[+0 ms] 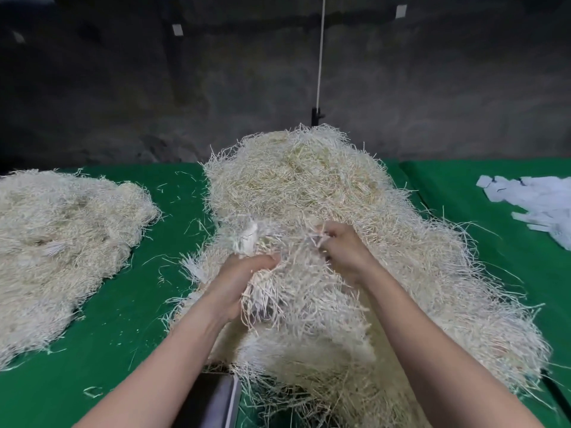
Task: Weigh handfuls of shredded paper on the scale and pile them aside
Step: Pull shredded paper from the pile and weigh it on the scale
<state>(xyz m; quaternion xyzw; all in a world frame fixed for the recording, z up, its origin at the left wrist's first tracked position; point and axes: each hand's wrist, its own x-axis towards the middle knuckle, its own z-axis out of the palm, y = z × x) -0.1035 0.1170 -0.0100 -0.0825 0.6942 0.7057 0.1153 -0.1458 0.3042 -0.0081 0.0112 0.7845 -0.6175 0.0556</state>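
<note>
A big heap of cream shredded paper point(324, 186) covers the middle of the green table point(123, 319). My left hand point(238, 282) is closed around a bunch of shreds at the heap's near left side. Just right of it, my right hand point(340, 245) pinches strands in the same clump. A lower, flatter pile of shredded paper point(61, 230) lies apart on the left. The scale point(216, 400) shows only as a dark metal corner at the bottom centre, mostly buried under shreds.
White paper slips point(537, 202) lie at the right edge of the table. Loose strands are scattered on the green cloth between the two piles. A dark wall stands behind, with a white cord point(320, 57) hanging down to a black clamp.
</note>
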